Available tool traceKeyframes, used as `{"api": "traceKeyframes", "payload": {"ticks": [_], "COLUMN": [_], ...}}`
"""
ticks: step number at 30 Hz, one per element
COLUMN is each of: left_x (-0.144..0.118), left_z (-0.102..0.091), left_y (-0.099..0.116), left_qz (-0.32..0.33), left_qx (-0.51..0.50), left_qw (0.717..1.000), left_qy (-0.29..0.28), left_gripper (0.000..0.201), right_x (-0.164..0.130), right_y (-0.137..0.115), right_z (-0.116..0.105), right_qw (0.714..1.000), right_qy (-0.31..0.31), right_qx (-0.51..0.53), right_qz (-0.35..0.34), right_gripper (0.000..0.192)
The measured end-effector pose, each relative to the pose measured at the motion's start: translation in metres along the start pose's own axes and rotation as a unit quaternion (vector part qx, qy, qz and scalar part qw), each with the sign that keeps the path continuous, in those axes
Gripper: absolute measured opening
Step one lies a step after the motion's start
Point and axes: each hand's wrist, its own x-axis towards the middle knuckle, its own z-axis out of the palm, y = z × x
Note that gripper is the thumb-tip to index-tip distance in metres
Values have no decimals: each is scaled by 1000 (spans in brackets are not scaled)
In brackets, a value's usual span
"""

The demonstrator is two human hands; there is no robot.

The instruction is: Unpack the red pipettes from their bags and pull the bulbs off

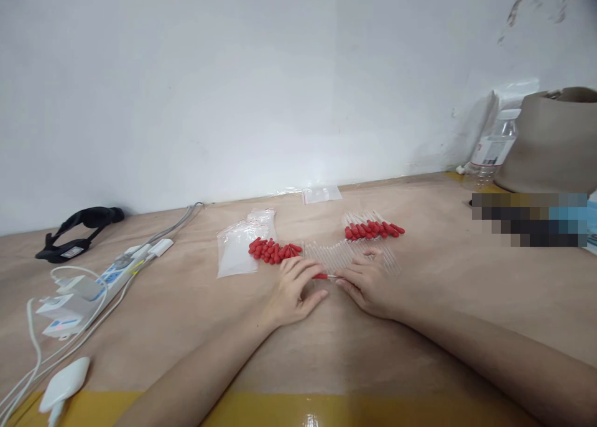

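Observation:
Between my hands lies a dropper in two joined or touching parts: a red rubber bulb (320, 276) and a thin glass tube (332, 276). My left hand (296, 287) has its fingertips on the bulb, the thumb a little apart below. The fingers of my right hand (370, 284) close on the tube, hiding most of it. Just beyond them is a row of clear glass tubes (326, 256), partly under my right hand. Loose red bulbs (270, 251) are heaped beyond my left hand. Farther back right, droppers with red bulbs (373, 229) lie side by side, their tubes pointing away.
Clear zip bags (236, 250) lie left of the bulbs, another bag (323, 194) by the wall. At left are a power strip (109, 284) with cables, a white charger (65, 383) and a black strap (79, 231). A plastic bottle (497, 144) and a grey-brown container (550, 144) stand back right.

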Motion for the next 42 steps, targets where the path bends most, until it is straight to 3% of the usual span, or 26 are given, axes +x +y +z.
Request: {"api": "traceKeyframes", "payload": {"ticks": [3, 6, 15, 20, 22, 24, 27, 29, 34, 38, 42], "left_x": [1, 0, 0, -6, -9, -9, -1, 9, 28, 33, 34], "left_z": [4, 6, 5, 2, -6, -19, -46, -62, -75, -68, -70], "left_y": [3, 3, 3, 3, -1, -11, -40, -65, -121, -138, -141], "left_qz": [41, 53, 61, 56, 13, -56, -173, -246, -415, -445, -444], "left_qx": [76, 122, 112, 103, 99, 94, 82, 94, 73, 64, 93], "left_qw": [996, 990, 989, 990, 994, 994, 980, 959, 906, 893, 891], "left_qy": [-32, -41, -72, -81, -54, -6, 63, 108, 42, -16, -6], "left_gripper": [17, 17, 24, 26, 28, 28, 25, 21, 30, 24, 28], "right_x": [2, 3, -4, -12, -15, -16, -15, -14, -12, -9, -9], "right_y": [-10, -15, -9, -2, 8, 21, 38, 44, 46, 42, 37], "right_z": [-3, -6, -7, -14, -19, -24, -27, -26, -17, -11, -6], "right_qw": [1000, 999, 996, 992, 991, 988, 970, 964, 957, 959, 968], "right_qy": [-23, -20, 52, 60, 78, 115, 148, 134, 106, 101, 93], "right_qx": [18, 26, -29, -65, -80, -106, -156, -176, -184, -185, -169], "right_qz": [6, -1, -61, -92, -75, -4, 116, 151, 195, 187, 161], "right_gripper": [27, 31, 22, 20, 21, 20, 23, 25, 23, 21, 22]}}
